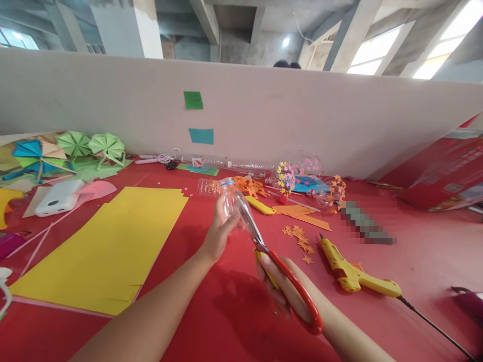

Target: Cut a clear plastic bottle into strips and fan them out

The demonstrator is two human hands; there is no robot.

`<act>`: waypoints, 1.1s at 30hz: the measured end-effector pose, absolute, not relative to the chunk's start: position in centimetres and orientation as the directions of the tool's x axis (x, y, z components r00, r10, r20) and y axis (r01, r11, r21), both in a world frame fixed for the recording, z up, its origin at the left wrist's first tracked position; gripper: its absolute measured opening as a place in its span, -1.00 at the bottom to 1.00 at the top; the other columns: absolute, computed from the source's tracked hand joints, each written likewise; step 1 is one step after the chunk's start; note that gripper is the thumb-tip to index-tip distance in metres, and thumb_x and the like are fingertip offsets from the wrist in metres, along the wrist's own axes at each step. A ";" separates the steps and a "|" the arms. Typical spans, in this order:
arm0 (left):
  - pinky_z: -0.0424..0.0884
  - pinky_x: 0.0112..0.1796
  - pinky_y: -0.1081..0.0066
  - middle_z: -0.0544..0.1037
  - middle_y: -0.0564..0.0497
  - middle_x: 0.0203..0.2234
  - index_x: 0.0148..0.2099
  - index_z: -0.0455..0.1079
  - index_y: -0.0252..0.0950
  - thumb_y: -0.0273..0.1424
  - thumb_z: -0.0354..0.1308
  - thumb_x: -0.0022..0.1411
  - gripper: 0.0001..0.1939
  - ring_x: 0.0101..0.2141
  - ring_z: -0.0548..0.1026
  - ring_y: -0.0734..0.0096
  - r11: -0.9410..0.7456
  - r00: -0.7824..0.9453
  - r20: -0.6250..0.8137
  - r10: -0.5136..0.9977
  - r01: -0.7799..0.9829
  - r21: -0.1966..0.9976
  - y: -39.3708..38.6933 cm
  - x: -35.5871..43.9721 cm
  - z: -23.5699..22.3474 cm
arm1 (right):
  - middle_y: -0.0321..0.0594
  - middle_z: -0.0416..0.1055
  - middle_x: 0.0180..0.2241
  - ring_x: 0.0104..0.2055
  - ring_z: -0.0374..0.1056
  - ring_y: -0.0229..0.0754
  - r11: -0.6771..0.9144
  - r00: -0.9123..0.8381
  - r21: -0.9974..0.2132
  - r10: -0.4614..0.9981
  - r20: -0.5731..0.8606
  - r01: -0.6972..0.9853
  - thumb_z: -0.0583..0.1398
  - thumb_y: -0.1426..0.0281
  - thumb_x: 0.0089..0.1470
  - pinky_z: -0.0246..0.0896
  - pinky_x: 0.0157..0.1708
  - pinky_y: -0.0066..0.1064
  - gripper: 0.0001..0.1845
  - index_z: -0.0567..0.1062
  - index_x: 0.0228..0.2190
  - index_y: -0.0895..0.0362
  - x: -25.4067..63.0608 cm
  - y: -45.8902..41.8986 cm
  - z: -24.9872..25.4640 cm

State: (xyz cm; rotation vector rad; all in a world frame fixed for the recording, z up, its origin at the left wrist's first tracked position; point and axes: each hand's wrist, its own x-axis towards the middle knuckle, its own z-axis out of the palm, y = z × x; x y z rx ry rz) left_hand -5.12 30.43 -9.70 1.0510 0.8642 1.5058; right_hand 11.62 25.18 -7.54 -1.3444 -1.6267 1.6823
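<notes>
My left hand is wrapped round a clear plastic bottle piece with a blue ring at its neck, held above the red table. In my right hand are scissors with red handles, and something yellow shows beside their pivot. The blades point up and left and meet the right side of the bottle piece; whether they cut into it I cannot tell. Just behind the blades lies a yellow utility knife. Several orange paper stars are scattered right of the scissors.
Yellow paper sheets cover the table's left part. A yellow glue gun with a trailing cord lies at right. Star-covered bottle pieces and orange strips are behind. Folded paper umbrellas stand at far left, before a white partition.
</notes>
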 end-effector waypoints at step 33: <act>0.13 0.14 0.21 0.06 -0.11 0.30 0.31 -0.07 -0.06 -0.12 0.14 0.17 -0.26 0.26 0.08 0.11 -0.198 -0.017 0.201 0.979 -0.278 0.940 29.9 -4.7 -9.8 | -0.55 -0.02 -0.81 -0.83 -0.09 -0.45 -0.235 -0.356 -0.927 0.873 -0.333 0.292 0.02 -0.25 -0.04 -0.08 -0.80 -0.54 -0.37 0.09 -0.61 0.06 11.0 24.6 -6.9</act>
